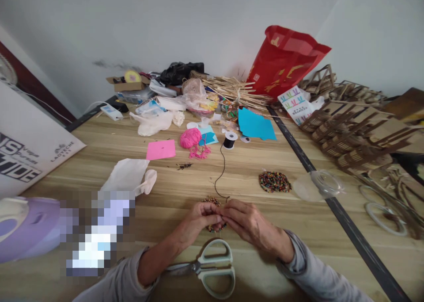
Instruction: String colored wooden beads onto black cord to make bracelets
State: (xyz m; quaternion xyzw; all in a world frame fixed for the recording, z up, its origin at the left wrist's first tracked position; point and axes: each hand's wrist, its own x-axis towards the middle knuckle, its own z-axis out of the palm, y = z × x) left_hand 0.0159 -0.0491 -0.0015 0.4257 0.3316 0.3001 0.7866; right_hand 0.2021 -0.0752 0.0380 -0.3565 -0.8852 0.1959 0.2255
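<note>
Side by side over the wooden table, my left hand (pixel 198 224) and my right hand (pixel 249 222) meet with pinched fingertips. A ring of small multicoloured beads (pixel 212 200) shows behind and below the left fingers, which close on it. Thin black cord (pixel 224 165) runs from a white-flanged spool (pixel 229 140) down to the right fingertips, where its end is hidden. Just below the hands lie scissors (pixel 217 271) with pale handles, blades pointing left. A coiled heap of strung beads (pixel 274 181) rests to the right.
Pink yarn (pixel 191 138), pink paper (pixel 160 149) and blue sheets (pixel 256 124) lie farther back. Woven baskets (pixel 351 134) crowd the right side, near a red bag (pixel 286 63). At left are a white bag (pixel 127 174) and a purple appliance (pixel 33 227).
</note>
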